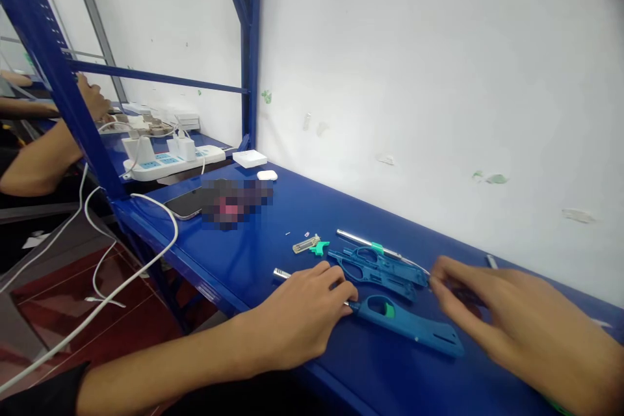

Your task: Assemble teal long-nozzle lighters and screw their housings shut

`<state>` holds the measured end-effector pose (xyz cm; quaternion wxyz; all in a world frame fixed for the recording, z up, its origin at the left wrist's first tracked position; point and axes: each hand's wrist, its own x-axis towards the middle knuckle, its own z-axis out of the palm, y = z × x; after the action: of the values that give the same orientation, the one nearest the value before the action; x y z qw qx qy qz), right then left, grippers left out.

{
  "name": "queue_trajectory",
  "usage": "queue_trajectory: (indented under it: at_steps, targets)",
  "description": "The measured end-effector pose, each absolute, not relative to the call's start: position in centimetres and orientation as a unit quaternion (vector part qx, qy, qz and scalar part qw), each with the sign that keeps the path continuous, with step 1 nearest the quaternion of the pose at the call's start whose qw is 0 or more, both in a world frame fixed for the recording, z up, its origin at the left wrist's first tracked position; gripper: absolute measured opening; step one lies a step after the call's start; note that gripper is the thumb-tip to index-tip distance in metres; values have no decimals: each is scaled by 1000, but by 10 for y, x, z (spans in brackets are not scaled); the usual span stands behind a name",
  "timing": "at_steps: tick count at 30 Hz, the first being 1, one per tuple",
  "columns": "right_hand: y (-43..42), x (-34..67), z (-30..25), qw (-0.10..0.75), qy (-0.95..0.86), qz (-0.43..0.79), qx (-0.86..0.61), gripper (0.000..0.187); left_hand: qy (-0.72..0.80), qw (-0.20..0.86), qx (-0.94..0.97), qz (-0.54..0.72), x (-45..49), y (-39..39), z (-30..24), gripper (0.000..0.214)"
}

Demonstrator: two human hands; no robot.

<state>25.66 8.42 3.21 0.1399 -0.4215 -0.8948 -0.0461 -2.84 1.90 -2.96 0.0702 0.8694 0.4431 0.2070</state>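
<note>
My left hand (312,305) is closed around the metal tube (281,275) of a blue utility lighter (414,326), which lies near the table's front edge with a green trigger in its opening. My right hand (507,318) is at the right with thumb and forefinger curled together; what is between them I cannot make out. Just left of its fingertips are two blue lighter casing halves (375,273). Behind them lies another metal tube (355,238) with a green piece on it and a thin wire. A loose green trigger (320,247) rests beside a small beige part (306,245).
A phone (188,203), a blurred-out patch, a white earbud case (267,175) and a white box (249,158) are at the table's far left. Beyond the blue frame post (63,78) are a power strip (175,162) and another person's arm (43,156). A white cable (146,266) hangs at left.
</note>
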Motion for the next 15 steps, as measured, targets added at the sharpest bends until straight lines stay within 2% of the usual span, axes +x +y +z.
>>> queue_trajectory:
  at_steps: [2,8,15]
  targets:
    - [88,213,49,81,-918,-33,-386,26,449,71,867,203,-28,19,-29,16]
    - [122,105,58,54,-940,42,-335,24,451,85,868,192,-29,20,-23,17]
    - [143,69,40,70,-941,114,-309,33,454,93,864,196,-29,21,-25,18]
